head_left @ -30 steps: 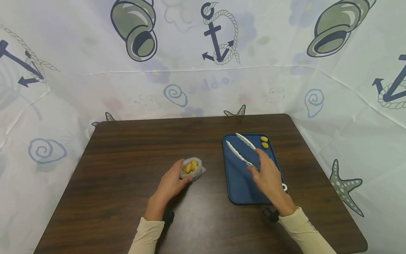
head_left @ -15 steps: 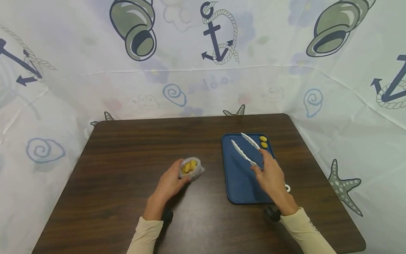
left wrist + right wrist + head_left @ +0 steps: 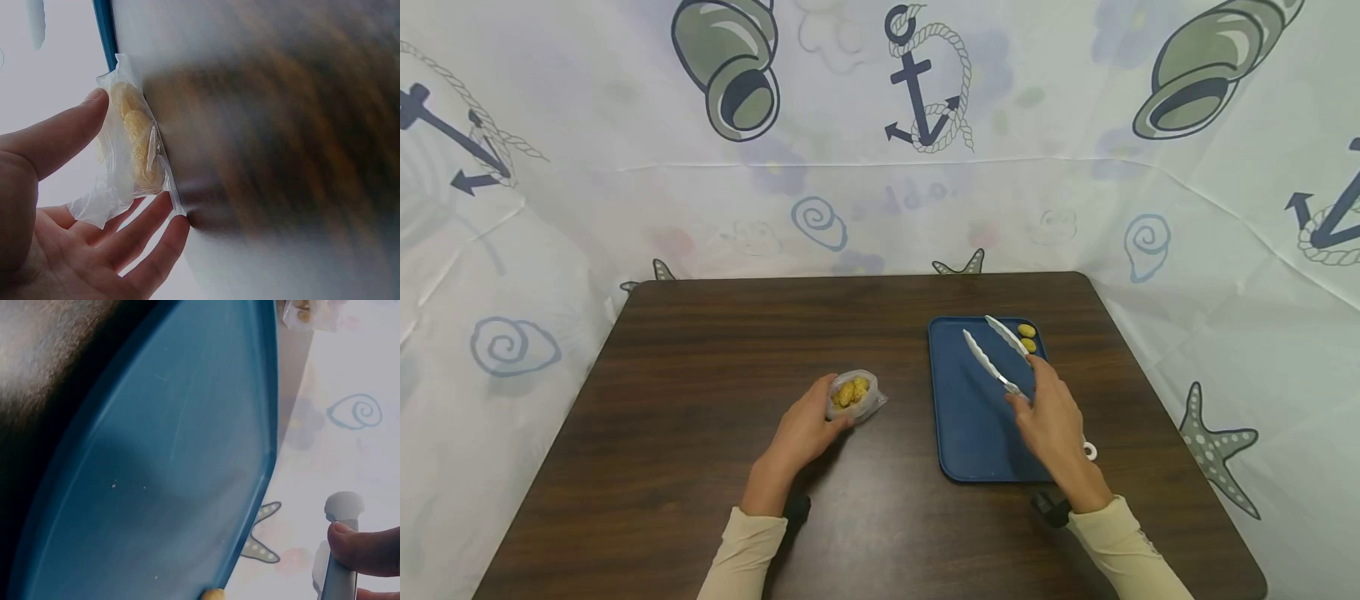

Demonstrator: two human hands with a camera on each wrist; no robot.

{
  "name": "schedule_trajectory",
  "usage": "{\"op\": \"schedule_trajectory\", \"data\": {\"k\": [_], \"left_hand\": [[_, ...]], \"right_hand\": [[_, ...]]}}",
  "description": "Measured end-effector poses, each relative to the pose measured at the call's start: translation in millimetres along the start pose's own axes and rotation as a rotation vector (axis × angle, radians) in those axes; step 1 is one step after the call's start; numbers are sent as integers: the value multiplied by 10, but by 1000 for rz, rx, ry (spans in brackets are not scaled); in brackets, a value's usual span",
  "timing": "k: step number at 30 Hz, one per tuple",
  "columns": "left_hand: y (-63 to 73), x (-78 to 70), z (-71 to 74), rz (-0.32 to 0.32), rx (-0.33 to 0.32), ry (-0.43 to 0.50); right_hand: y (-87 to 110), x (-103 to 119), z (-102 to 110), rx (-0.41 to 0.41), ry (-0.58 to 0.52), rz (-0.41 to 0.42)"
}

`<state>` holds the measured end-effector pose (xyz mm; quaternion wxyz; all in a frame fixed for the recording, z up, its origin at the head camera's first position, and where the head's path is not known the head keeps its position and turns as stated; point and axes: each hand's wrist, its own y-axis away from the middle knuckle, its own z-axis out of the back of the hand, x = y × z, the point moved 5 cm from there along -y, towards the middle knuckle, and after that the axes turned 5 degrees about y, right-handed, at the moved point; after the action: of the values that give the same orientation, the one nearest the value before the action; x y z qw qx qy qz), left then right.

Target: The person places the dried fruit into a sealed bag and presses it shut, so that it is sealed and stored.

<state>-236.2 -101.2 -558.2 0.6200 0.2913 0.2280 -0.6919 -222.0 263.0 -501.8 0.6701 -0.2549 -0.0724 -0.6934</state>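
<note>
Apparently you're partway through: two yellow pieces (image 3: 1027, 345) lie side by side in the upper right corner of the tray (image 3: 973, 433), right of centre in the head view, while several more pieces (image 3: 850, 392) sit in the bag (image 3: 872, 406) near the middle of the frame. From that, I'd judge that only a small share has been handled, and the ones in the bag are what's left; the bag's depth hides their full count. Your tongs (image 3: 988, 363) have their arms spread apart with nothing between them, so no piece is in transit. Your left hand (image 3: 805, 429) comes up from the bottom of the frame, left of centre, its fingers (image 3: 140, 240) curved about the bag: the left wrist view shows the thumb against one side and fingertips touching the other, with the bag standing on the tabletop (image 3: 737, 358). Your right hand (image 3: 1052, 421) reaches in from the lower right, above the tray's right side, its fingers gripping the tongs, whose tips point toward the upper left; the right wrist view has your thumb pressed on one arm.
</note>
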Motion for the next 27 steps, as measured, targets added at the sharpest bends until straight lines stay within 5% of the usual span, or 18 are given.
{"op": "schedule_trajectory", "data": {"k": [27], "left_hand": [[-12, 8, -1, 8, 3, 2]], "right_hand": [[-52, -209, -20, -22, 11, -61]]}}
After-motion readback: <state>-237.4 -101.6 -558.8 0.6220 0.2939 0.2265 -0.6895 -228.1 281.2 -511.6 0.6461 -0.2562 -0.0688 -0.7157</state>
